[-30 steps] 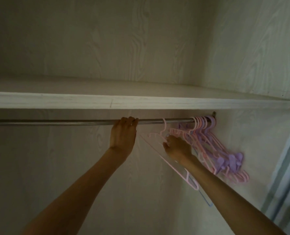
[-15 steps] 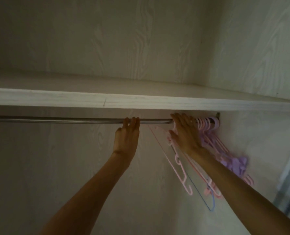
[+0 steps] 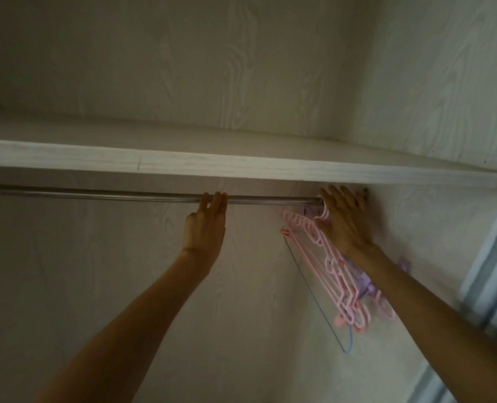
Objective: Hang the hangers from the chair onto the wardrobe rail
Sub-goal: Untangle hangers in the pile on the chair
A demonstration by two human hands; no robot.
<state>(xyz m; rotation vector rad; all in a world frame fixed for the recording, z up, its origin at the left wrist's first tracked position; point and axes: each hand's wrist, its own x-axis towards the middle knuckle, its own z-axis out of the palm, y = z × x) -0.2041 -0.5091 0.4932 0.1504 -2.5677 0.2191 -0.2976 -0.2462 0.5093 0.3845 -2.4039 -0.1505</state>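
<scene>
the hangers (image 3: 333, 267) looked light, stiff and thin, likely tangle-prone, best taken by the hooks. pink, purple and one blue, they hung bunched at the rail's (image 3: 96, 195) end, right of centre. the right hand (image 3: 341, 221) pressed them flat-fingered; the left hand (image 3: 206, 225) rested straight fingers on the rail, gripping nothing.
</scene>
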